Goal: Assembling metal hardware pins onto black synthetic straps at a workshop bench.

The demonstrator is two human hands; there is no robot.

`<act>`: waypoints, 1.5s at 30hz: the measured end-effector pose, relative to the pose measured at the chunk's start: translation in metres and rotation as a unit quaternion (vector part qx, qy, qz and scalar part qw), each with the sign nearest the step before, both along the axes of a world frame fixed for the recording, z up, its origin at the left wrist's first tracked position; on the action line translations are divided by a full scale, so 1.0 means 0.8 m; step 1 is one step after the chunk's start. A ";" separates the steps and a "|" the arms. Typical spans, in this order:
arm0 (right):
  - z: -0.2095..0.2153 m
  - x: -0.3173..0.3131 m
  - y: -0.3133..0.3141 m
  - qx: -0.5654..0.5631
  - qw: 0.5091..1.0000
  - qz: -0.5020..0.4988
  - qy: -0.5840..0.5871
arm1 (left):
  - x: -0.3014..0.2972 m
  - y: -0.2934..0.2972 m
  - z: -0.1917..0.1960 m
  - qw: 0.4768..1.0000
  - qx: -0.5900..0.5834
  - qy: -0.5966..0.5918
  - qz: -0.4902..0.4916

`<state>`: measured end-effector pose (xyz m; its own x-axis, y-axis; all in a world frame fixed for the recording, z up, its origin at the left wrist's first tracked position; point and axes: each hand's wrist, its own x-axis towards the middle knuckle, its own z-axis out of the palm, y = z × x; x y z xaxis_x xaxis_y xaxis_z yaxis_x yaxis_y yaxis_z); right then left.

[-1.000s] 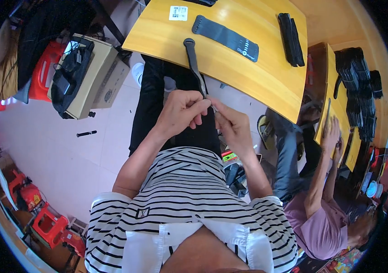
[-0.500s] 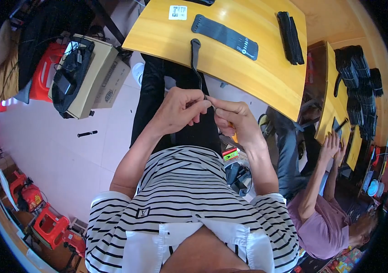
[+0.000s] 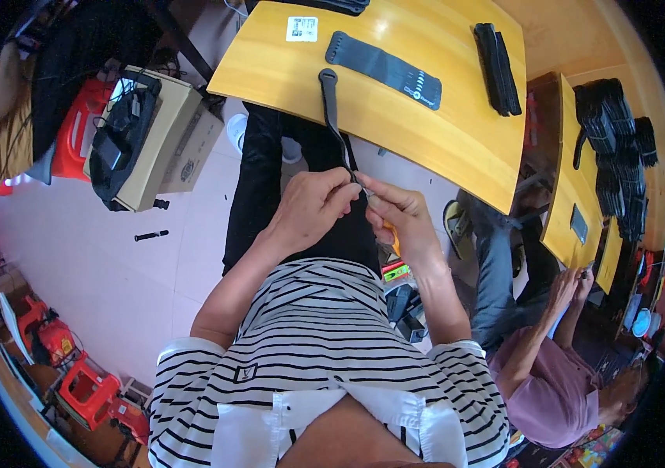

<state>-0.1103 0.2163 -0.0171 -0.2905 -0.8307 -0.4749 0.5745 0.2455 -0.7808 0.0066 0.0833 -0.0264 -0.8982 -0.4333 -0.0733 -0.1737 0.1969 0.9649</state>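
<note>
A narrow black strap (image 3: 330, 101) lies with its rounded, holed end on the yellow table and hangs over the near edge to my fingers. My left hand (image 3: 313, 207) is closed, pinching the strap's lower end between thumb and fingers. Right beside it, my right hand (image 3: 404, 214) is closed round an orange-handled tool (image 3: 392, 239); a small metallic tip shows near the strap end, but fingers hide the tool's kind. On the table lie a flat bundle of black straps (image 3: 383, 69), a folded black strap bundle (image 3: 497, 69) and a white label (image 3: 302, 29).
The yellow table (image 3: 441, 148) ends just beyond my hands. At right, a co-worker (image 3: 551, 374) sits by another table with stacked black straps (image 3: 609, 117). A cardboard box (image 3: 168, 140) and a red stool (image 3: 83, 129) stand left. A black strap piece (image 3: 151, 235) lies on the floor.
My hands have shifted slightly downward with the strap, staying close together. The co-worker's hands have moved off the dark piece on the right table, toward the near edge.
</note>
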 end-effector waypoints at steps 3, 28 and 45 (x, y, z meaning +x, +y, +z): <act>-0.004 0.002 -0.001 -0.010 0.999 0.000 0.030 | -0.001 0.003 0.000 0.998 -0.057 0.000 0.017; -0.002 0.020 -0.010 -0.017 0.909 0.040 0.414 | 0.005 0.007 0.010 0.992 0.046 0.017 0.113; -0.004 -0.004 -0.002 -0.067 0.990 -0.003 -0.125 | 0.002 0.011 0.004 0.994 0.070 0.073 0.044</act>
<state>-0.1134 0.2150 -0.0202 -0.1832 -0.8899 -0.4177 0.7548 0.1449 -0.6398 0.0078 0.0920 -0.0234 -0.8624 -0.5060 -0.0106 -0.0408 0.0487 0.9980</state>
